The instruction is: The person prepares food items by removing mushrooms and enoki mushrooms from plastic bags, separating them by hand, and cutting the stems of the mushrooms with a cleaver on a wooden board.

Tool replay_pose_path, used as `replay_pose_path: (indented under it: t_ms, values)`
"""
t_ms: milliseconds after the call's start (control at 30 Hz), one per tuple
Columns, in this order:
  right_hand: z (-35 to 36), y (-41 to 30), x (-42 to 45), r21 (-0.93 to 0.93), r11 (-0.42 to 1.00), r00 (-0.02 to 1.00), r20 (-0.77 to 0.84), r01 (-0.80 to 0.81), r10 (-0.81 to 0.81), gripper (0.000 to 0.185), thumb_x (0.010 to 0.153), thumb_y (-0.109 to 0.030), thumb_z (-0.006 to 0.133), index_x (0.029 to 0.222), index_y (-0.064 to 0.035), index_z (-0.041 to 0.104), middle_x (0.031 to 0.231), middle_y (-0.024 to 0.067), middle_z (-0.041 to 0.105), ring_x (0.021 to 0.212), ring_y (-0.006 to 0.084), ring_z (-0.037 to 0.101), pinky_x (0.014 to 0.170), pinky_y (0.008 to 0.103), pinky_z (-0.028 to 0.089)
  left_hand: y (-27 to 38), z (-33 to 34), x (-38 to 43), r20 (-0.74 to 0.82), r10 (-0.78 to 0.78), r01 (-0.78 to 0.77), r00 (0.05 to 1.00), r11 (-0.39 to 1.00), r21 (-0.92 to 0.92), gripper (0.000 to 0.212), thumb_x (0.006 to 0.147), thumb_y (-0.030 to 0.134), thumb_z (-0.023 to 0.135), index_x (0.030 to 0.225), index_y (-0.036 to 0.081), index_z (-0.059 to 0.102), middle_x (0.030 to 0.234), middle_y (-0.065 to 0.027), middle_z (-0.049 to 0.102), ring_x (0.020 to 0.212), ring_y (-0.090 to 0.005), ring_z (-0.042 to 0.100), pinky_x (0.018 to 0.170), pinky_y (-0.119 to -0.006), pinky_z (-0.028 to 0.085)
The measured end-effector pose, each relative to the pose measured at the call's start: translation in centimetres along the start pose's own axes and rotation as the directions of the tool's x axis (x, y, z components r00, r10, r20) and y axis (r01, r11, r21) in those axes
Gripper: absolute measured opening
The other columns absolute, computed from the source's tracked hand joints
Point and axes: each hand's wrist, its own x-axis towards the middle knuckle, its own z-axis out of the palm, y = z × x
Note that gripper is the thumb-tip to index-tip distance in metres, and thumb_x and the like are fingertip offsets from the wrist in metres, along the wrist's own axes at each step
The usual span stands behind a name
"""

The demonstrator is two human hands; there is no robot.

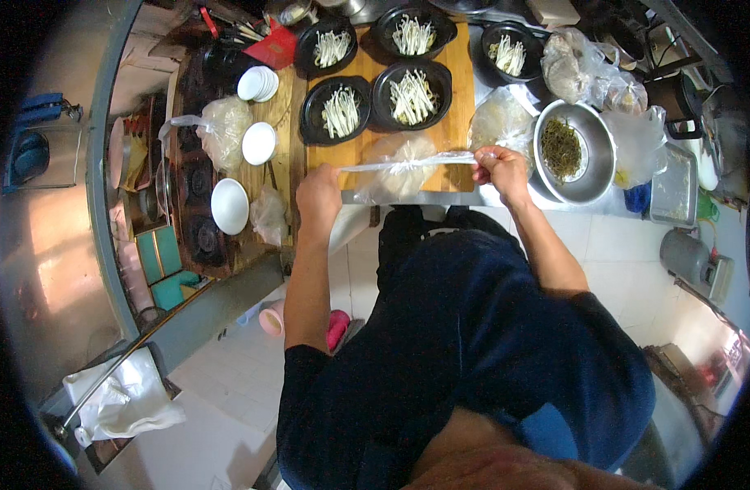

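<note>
A clear plastic bag [405,177] with pale contents rests at the front edge of the wooden board [461,131]. Its twisted neck is stretched out sideways into two ends. My left hand [319,195] grips the left end, and my right hand [502,171] pinches the right one. Just beyond the bag, two black bowls [375,105] hold enoki mushrooms [412,98]. More black bowls of enoki stand farther back on the board. To the right of my right hand is a steel basin [606,156] with dark green shredded seaweed-like strands [560,147].
White bowls [230,206] and a stack of small white dishes [258,84] stand at the left, near a tied plastic bag [225,131]. Another black bowl [511,52] and several filled bags [568,67] sit at the right. The counter's metal edge [439,198] runs before my body.
</note>
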Motion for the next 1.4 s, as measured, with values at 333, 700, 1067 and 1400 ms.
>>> replay_pose_path:
  t_ms: [333, 700, 1067, 1400]
  values:
    - [8.9, -4.2, -1.3, -0.267, 0.370, 0.443, 0.695, 0.890, -0.566, 0.047, 0.083, -0.010, 0.074, 0.128, -0.0114, 0.064, 0.107, 0.0161, 0.069, 0.089, 0.0372, 0.067, 0.081, 0.0430, 0.056, 13.3, -8.9, 1.0, 0.101, 0.254, -0.181, 0.962, 0.869, -0.461, 0.018, 0.098, 0.023, 0.060, 0.098, 0.007, 0.067, 0.090, -0.0175, 0.069, 0.085, -0.0382, 0.066, 0.076, -0.045, 0.052]
    - [1.2, -14.0, -11.8, -0.163, 0.750, 0.743, 0.378, 0.641, -0.553, 0.020, 0.097, -0.014, 0.064, 0.110, -0.0002, 0.072, 0.093, 0.0133, 0.074, 0.079, 0.0210, 0.073, 0.070, 0.0343, 0.057, 15.8, -11.0, 2.3, 0.016, 0.331, -0.080, 0.944, 0.274, -0.958, 0.039, 0.097, -0.001, 0.060, 0.136, -0.005, 0.052, 0.099, -0.0058, 0.067, 0.080, -0.0083, 0.058, 0.075, -0.021, 0.048]
    - [-22.7, -20.2, -20.4, -0.423, 0.718, 0.637, -0.341, 0.554, -0.692, 0.033, 0.102, -0.027, 0.062, 0.117, 0.0015, 0.070, 0.094, 0.0105, 0.072, 0.079, 0.0160, 0.069, 0.072, 0.0309, 0.058, 16.8, -5.8, 3.6, 0.415, 0.426, 0.056, 0.804, 0.640, -0.767, 0.024, 0.096, 0.007, 0.066, 0.117, -0.005, 0.066, 0.096, -0.0073, 0.071, 0.082, -0.0101, 0.064, 0.075, -0.025, 0.053]
    - [-50.0, -15.1, -13.3, -0.466, 0.816, 0.521, -0.628, 0.341, -0.577, 0.038, 0.102, -0.031, 0.061, 0.121, 0.0012, 0.069, 0.103, 0.0106, 0.072, 0.088, 0.0161, 0.068, 0.083, 0.0298, 0.056, 29.0, -0.3, 4.9, 0.557, 0.322, 0.202, 0.766, 0.702, -0.683, 0.026, 0.096, 0.016, 0.068, 0.118, 0.001, 0.067, 0.094, -0.0049, 0.070, 0.086, -0.0095, 0.063, 0.077, -0.026, 0.051]
